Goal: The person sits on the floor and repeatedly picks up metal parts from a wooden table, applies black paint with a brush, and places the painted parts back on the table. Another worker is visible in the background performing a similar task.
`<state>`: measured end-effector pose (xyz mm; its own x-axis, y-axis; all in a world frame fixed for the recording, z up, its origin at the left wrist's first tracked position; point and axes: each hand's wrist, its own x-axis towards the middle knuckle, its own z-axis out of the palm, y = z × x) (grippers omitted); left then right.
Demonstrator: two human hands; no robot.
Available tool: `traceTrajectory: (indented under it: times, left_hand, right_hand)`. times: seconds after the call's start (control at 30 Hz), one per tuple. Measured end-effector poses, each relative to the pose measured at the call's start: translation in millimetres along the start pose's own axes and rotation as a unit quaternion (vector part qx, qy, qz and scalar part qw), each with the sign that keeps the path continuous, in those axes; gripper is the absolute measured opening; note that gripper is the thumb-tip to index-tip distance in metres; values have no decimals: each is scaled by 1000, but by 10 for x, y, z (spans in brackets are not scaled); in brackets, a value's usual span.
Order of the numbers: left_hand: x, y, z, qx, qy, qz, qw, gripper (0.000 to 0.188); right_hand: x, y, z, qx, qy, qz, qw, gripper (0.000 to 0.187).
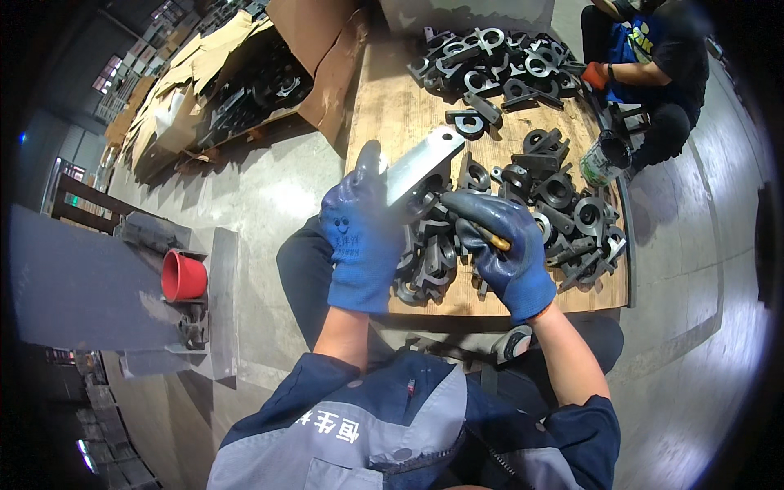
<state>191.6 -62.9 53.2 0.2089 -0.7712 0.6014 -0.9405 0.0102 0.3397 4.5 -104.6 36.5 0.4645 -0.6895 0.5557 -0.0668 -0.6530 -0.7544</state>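
Observation:
My left hand (pixel 359 224), in a blue work glove with a dark coated palm, is closed round a metal bracket (pixel 425 163). The bracket's flat, bright face points up and a small hole shows at its far end; its lower part is partly hidden by my hands. Close against its right side is my right hand (pixel 506 245), gloved alike. It grips a slim tool with a yellow handle (pixel 492 237), mostly covered by the fingers. Dark metal brackets with round rings (pixel 555 192) lie heaped just beyond and right of my hands.
The wooden tabletop (pixel 392 98) carries another heap of ringed brackets (pixel 490 61) at its far end. A can (pixel 606 159) stands at the right edge, near a co-worker with an orange glove (pixel 594 76). Left are a cardboard-lined crate (pixel 327 73) of parts and a red bucket (pixel 184 275).

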Motion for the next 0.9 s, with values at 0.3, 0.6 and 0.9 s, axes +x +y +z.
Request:
traceTrajectory:
  times: [0.3, 0.6, 0.9]
  left_hand:
    - [-67, 20, 27, 57, -5, 5, 998, 75]
    - [-41, -197, 90, -25, -94, -167, 981, 61]
    - [-450, -792, 494, -396, -347, -89, 846, 29]
  right_hand:
    - [-40, 100, 45, -26, -15, -13, 999, 53]
    - [-56, -87, -306, 129, -2, 94, 987, 39]
    - [41, -209, -845, 382, 222, 203, 874, 36]
